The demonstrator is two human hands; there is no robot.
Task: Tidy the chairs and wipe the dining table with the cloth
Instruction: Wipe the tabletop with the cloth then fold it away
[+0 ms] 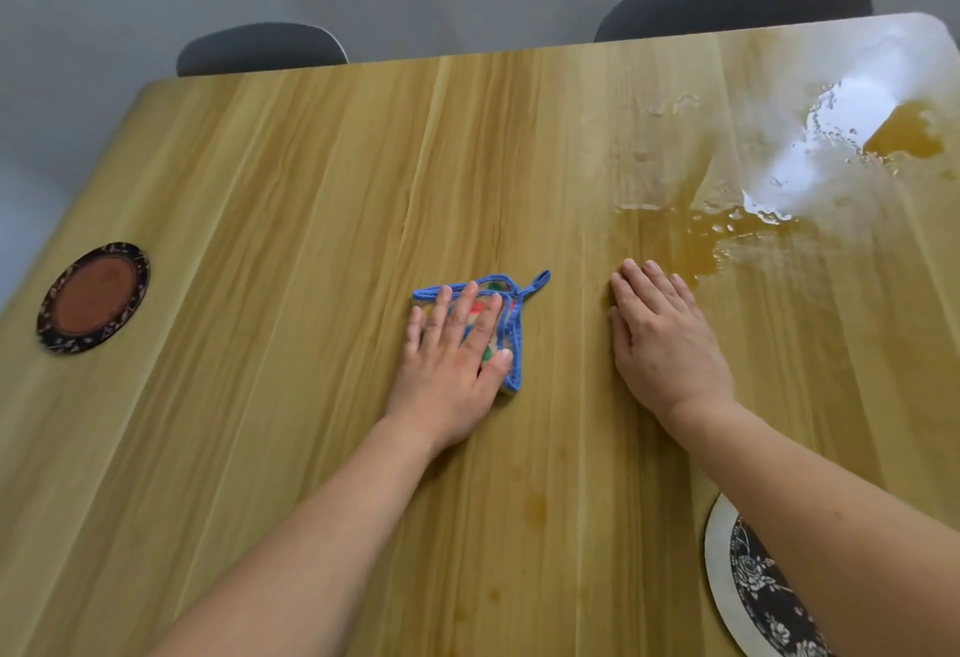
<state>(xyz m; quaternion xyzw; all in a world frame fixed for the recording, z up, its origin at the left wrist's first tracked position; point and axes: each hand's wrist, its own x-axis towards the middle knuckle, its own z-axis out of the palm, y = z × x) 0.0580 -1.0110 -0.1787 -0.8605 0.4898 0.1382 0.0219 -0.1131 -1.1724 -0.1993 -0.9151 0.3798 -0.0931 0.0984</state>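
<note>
Both bare forearms extend forward, roughly parallel. Left hand point(452, 350): palm down, fingers straight and slightly spread, thumb out to the side. Right hand point(665, 339): palm down, flat, fingers straight and close together. The two hands lie apart.

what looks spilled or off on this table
A brownish liquid spill pools on the table just ahead of the right hand, toward the far right corner. A few small drips lie nearer. The left hand presses the cloth, which lies apart from the spill.
</note>
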